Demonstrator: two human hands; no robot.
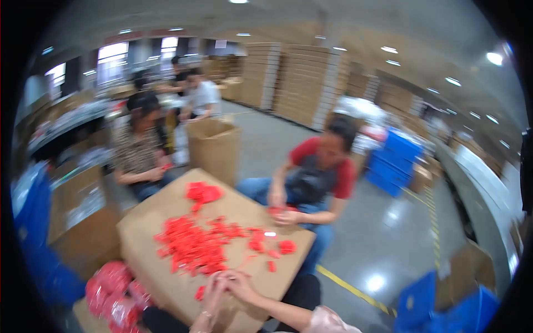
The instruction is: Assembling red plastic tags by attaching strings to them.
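Your left hand (214, 288) and right hand (240, 280) are pressed together, pinching a red piece (217, 276) at the counter (139, 233) edge. Assembly looks mid-step; next, take one from the pile (191, 244).

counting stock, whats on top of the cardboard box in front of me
A loose heap of small red pieces lies across the cardboard box. Both hands meet at its near edge, seemingly on one piece. What the heap covers cannot be seen.
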